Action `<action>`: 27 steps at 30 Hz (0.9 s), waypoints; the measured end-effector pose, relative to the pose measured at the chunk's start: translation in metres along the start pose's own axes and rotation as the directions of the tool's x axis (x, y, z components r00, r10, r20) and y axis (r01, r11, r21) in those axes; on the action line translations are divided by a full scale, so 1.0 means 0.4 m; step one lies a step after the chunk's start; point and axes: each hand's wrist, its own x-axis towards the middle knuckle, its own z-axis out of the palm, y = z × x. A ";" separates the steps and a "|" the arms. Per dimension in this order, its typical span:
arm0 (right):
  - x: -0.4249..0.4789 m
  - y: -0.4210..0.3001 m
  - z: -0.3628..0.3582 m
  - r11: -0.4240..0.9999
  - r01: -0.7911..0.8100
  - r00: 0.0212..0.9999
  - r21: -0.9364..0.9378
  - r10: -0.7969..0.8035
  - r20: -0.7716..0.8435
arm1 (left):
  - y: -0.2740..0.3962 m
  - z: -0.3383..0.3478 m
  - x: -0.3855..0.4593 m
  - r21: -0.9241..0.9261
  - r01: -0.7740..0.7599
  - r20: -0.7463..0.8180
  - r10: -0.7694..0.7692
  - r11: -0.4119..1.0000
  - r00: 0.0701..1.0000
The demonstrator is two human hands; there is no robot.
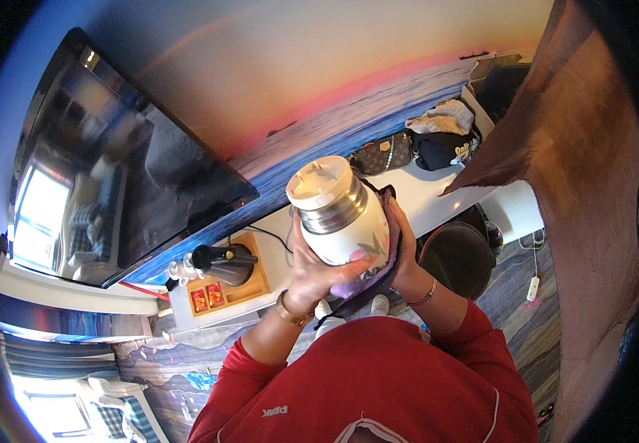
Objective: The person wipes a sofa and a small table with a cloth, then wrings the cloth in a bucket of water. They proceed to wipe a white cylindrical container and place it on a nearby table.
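Note:
Raised in front of my chest is a white vacuum flask (338, 221) with a cream lid, a bare steel neck and a floral pattern on its body. It tilts slightly to the left. My left hand (319, 271) grips its lower left side, the thumb lying across the front. On the opposite side my right hand (405, 243) presses a purple cloth (352, 285) with a dark edge against the flask. This cloth wraps the right side and the base, so the flask's bottom is hidden.
A white counter (424, 194) runs along the wall, carrying a brown patterned handbag (383, 155) and a black cap (441, 149). At left, a wooden tray (261, 266) holds a dark kettle (228, 266) below a wall-mounted television (125, 166). A brown curtain-like cloth (585, 194) hangs at right.

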 end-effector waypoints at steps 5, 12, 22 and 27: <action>-0.015 0.058 -0.051 0.990 -0.085 0.986 0.116 0.100 -0.133 | -0.090 -0.030 -0.029 0.328 -0.303 0.025 0.313 0.895 0.950; -0.085 0.092 -0.039 0.978 -0.189 0.963 0.093 0.203 -0.177 | -0.114 -0.084 -0.054 0.617 -0.387 0.049 0.457 0.686 0.888; -0.084 0.074 -0.082 0.836 -0.319 0.923 -0.446 0.167 -0.347 | -0.156 -0.135 -0.091 0.445 -0.346 -0.110 0.434 0.826 0.894; -0.079 0.053 -0.014 0.778 0.045 0.951 -0.626 -0.225 -0.212 | -0.100 -0.147 -0.085 0.373 -0.253 -0.229 0.353 0.893 0.907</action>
